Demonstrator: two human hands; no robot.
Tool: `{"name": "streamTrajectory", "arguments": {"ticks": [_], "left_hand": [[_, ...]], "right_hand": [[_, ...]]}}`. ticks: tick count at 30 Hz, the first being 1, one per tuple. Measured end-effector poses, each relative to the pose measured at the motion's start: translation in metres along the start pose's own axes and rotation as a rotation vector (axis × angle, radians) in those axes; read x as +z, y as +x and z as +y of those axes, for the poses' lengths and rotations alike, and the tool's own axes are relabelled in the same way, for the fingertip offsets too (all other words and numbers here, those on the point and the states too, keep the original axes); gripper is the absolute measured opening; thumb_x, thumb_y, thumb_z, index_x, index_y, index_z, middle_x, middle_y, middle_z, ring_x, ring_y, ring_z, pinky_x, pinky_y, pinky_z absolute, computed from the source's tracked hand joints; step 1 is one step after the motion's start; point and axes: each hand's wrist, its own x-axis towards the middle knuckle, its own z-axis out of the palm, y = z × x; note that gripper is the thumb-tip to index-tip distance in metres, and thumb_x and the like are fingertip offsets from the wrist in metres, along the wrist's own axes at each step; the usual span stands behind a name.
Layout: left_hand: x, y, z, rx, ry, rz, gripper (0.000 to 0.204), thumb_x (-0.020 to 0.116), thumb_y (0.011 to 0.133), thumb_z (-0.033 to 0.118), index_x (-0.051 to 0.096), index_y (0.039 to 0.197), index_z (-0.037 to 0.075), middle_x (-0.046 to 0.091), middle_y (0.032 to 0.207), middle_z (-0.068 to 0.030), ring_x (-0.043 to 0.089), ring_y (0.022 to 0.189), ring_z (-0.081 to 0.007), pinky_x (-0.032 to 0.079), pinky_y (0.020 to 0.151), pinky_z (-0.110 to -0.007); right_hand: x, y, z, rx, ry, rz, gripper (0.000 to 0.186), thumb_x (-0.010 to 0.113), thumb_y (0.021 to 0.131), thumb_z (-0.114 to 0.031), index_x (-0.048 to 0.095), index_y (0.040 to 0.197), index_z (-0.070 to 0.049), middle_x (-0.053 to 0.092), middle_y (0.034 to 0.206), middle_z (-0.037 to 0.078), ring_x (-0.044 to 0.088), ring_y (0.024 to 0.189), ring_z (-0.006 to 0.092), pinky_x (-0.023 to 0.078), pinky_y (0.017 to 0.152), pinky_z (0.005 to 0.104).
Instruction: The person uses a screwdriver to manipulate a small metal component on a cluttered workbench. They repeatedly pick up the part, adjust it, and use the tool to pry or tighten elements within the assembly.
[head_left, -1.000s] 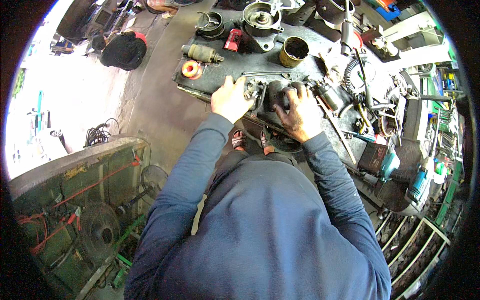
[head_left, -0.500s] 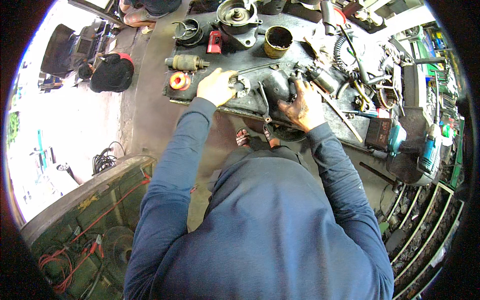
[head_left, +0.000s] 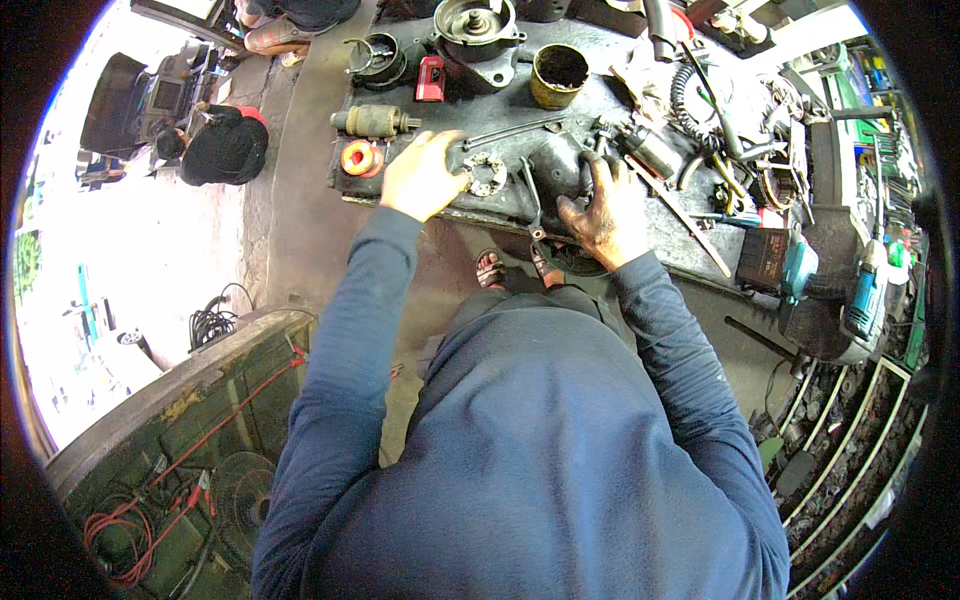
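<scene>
At the near edge of the dark workbench (head_left: pixel 425 112), my left hand (head_left: pixel 422 178) is open, thumb and fingers spread apart. A round metal ring plate (head_left: pixel 486 175) lies flat just right of its thumb. My right hand (head_left: pixel 608 212) grips the right side of a dark rounded metal housing (head_left: pixel 553 165); its far fingertips are partly lost among dark parts. Between the ring plate and the housing lies a wrench (head_left: pixel 531 195), one end over the bench edge. A thin metal rod (head_left: pixel 515 129) rests beyond the ring plate.
An armature (head_left: pixel 375 121), an orange-red ring (head_left: pixel 360 158), a red box (head_left: pixel 430 79) and a rusty can (head_left: pixel 558 78) stand at the left and back. Cables and tools crowd the right, with a cordless drill (head_left: pixel 862 295). Another person (head_left: pixel 226 145) is far left.
My left hand has drawn back slightly to the left and its fingers have spread, so the ring plate shows more fully. My right hand has stayed at the housing, with its fingers slightly shifted.
</scene>
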Motion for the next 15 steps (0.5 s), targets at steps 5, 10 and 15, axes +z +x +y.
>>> {"name": "streamTrajectory", "arguments": {"ticks": [5, 10, 15], "left_hand": [[-0.029, -0.076, 0.015, -0.165, -0.155, 0.313, 0.047, 0.076, 0.079, 0.022, 0.066, 0.122, 0.005, 0.071, 0.113, -0.0177, 0.068, 0.107, -0.0363, 0.054, 0.093, -0.045], [-0.008, -0.146, 0.021, -0.224, -0.727, 0.33, 0.016, 0.057, 0.091, 0.009, 0.059, 0.105, 0.003, 0.063, 0.089, -0.0066, 0.059, 0.076, -0.0169, 0.05, 0.071, -0.033], [0.03, -0.118, 0.036, -0.314, -0.883, 0.22, 0.036, 0.064, 0.087, 0.007, 0.061, 0.122, 0.003, 0.058, 0.093, -0.0036, 0.056, 0.09, -0.0148, 0.05, 0.076, -0.032]], "right_hand": [[-0.023, -0.007, 0.0, -0.044, 0.062, 0.147, 0.067, 0.084, 0.08, -0.027, 0.057, 0.137, -0.006, 0.059, 0.125, 0.025, 0.056, 0.118, 0.0441, 0.047, 0.101, 0.051], [-0.068, -0.024, -0.017, -0.036, 0.533, -0.146, 0.031, 0.075, 0.09, -0.015, 0.068, 0.115, 0.001, 0.07, 0.1, 0.021, 0.069, 0.092, 0.0352, 0.054, 0.086, 0.0433], [-0.046, -0.02, -0.024, -0.261, 0.534, -0.456, 0.026, 0.071, 0.094, -0.018, 0.068, 0.111, 0.002, 0.068, 0.091, 0.02, 0.069, 0.09, 0.0379, 0.054, 0.082, 0.0452]]}}
